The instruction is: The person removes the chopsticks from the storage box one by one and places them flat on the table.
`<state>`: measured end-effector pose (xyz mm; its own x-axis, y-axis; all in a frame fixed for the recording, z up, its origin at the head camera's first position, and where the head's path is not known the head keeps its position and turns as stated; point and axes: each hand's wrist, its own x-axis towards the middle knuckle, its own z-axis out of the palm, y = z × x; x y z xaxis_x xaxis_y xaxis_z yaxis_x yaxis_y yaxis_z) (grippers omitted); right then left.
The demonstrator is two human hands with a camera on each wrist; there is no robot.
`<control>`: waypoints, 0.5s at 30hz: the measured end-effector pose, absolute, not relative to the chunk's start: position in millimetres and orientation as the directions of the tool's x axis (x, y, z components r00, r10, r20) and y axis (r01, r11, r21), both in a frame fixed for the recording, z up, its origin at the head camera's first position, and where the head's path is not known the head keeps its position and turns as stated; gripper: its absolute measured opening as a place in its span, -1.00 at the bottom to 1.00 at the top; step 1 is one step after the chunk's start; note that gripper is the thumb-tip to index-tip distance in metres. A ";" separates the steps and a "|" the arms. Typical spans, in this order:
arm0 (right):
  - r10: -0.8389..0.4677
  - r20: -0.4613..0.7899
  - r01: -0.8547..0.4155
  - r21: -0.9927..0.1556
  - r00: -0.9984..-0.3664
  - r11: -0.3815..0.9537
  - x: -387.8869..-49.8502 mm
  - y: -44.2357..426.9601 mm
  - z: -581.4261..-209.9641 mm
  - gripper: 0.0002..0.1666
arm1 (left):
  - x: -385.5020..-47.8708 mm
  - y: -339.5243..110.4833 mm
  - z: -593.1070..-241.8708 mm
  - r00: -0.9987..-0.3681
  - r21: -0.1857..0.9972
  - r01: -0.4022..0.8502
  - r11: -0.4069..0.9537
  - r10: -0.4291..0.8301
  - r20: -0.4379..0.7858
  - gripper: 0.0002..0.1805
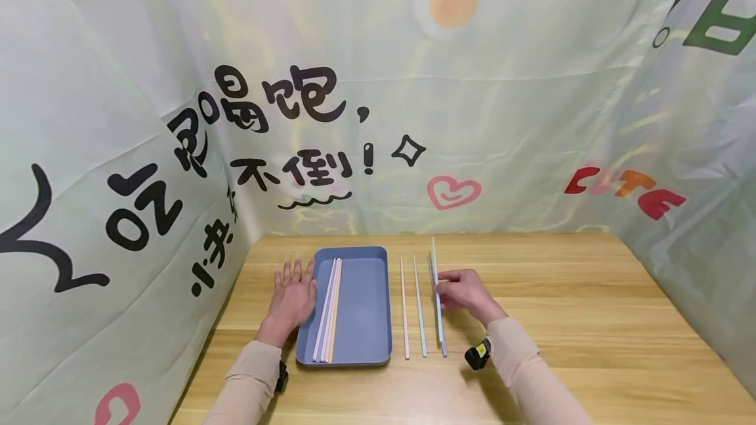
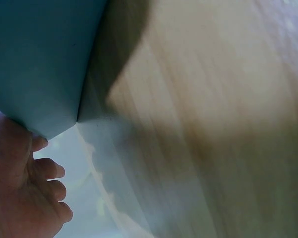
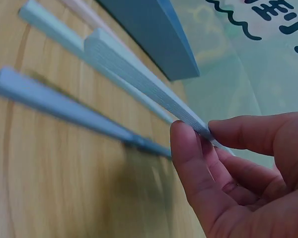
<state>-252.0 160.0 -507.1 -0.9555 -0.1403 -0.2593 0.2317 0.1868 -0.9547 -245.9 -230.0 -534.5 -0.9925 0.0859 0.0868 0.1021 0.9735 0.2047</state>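
Note:
In the head view my right hand (image 1: 466, 292) pinches a pale blue chopstick (image 1: 439, 320) between thumb and fingers, lifted above the table. Beneath it a purple-blue chopstick (image 1: 445, 350) lies on the wood, partly covered by the held one. To their left lie a light blue chopstick (image 1: 420, 310) and a pink chopstick (image 1: 405, 310), roughly parallel. A blue-grey tray (image 1: 363, 307) has several chopsticks (image 1: 328, 313) bunched along its left side. My left hand (image 1: 293, 297), fingers extended, touches the tray's left edge; the left wrist view shows it against the tray wall (image 2: 39, 64).
The wooden table (image 1: 561, 320) extends widely to the right of the chopsticks. Printed cloth walls (image 1: 520, 136) enclose its back and both sides. Each wrist carries a small black device, such as the right wrist camera (image 1: 477, 354).

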 end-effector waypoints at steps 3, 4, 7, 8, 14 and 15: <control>-0.135 -0.262 0.233 -0.951 -0.955 0.203 -250.3 166.0 -508.0 -0.40 | -245.5 -229.9 -534.2 -0.993 0.210 0.101 0.972 0.086 0.081 -0.36; -0.135 -0.261 0.231 -0.951 -0.956 0.207 -249.6 167.7 -508.5 -0.41 | -245.4 -229.8 -534.2 -0.993 0.213 0.102 0.972 0.086 0.082 -0.36; -0.130 -0.263 0.229 -0.946 -0.956 0.228 -247.7 172.1 -509.7 -0.43 | -245.3 -230.0 -534.6 -0.993 0.216 0.101 0.971 0.085 0.081 -0.36; -0.126 -0.268 0.233 -0.943 -0.955 0.236 -247.3 173.4 -510.5 -0.45 | -245.4 -230.2 -534.9 -0.993 0.219 0.101 0.971 0.085 0.082 -0.35; -0.072 -0.306 0.274 -0.918 -0.949 0.288 -245.3 179.4 -515.4 -0.52 | -245.5 -230.8 -535.3 -0.993 0.213 0.101 0.972 0.086 0.081 -0.36; -0.063 -0.309 0.279 -0.914 -0.949 0.294 -245.1 179.9 -515.9 -0.51 | -245.5 -230.8 -535.3 -0.993 0.212 0.100 0.972 0.085 0.081 -0.36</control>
<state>-245.1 179.9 -515.9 -0.9488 -0.0634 -0.3094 0.2785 0.2940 -0.9143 -245.5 -230.8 -535.3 -0.9931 0.0848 0.0810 0.1003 0.9722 0.2118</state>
